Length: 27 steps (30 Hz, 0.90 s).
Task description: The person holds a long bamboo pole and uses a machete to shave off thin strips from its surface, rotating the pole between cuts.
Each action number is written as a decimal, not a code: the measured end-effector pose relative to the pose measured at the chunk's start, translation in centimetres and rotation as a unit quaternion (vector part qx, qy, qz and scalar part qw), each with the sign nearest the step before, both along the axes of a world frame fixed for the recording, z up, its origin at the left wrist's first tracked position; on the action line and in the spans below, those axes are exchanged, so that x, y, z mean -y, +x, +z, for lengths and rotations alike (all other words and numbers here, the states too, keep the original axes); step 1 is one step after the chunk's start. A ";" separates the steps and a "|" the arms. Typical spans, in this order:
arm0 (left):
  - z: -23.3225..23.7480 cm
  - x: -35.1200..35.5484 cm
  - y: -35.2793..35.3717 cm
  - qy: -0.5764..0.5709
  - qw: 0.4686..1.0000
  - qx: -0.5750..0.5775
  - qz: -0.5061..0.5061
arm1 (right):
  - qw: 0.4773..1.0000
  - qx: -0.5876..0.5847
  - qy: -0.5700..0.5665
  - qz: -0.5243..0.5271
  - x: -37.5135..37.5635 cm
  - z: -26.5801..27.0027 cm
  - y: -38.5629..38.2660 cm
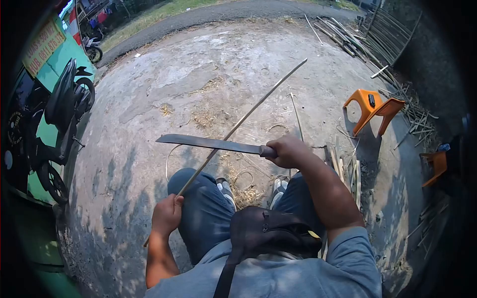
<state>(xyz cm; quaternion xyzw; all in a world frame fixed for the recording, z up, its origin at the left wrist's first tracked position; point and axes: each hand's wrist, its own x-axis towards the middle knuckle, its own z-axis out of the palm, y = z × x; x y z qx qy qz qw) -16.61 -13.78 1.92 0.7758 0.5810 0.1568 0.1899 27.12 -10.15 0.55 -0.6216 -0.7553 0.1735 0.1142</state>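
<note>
My left hand [166, 214] grips the near end of a long thin bamboo strip [258, 102] that slants up and away to the right over the concrete ground. My right hand [288, 151] is closed on the handle of a long dark machete [208, 144], whose blade points left and crosses the strip near its middle. I am seated, with my knees in blue trousers [198, 198] below both hands and a black sling bag [271, 231] on my chest.
An orange plastic stool [372, 109] stands at right, a second orange one [436, 166] further right. Cut bamboo strips [348, 169] lie by my right knee, and poles [353, 39] at the back right. A motorcycle [54, 129] is parked at left. Shavings litter the concrete.
</note>
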 end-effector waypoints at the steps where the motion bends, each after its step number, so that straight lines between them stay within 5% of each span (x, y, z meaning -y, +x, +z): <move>1: 0.0 0.0 0.0 0.000 1.000 -0.006 -0.003 | 0.998 -0.036 0.014 0.040 0.2 -0.4 -0.3; 11: -0.1 0.1 0.0 0.006 1.000 0.008 0.010 | 0.996 -0.062 -0.025 -0.064 -1.7 -0.7 1.1; 16: 0.5 0.1 0.3 -0.012 1.000 -0.001 0.014 | 0.992 -0.080 -0.095 0.039 -0.1 0.0 -0.6; 19: 0.0 0.1 -0.1 0.004 1.000 0.004 0.006 | 0.990 -0.076 -0.120 0.013 -0.7 0.9 0.0; 27: -0.1 0.1 0.0 0.008 1.000 0.023 0.003 | 0.994 -0.088 -0.006 -0.059 -0.9 -0.6 1.2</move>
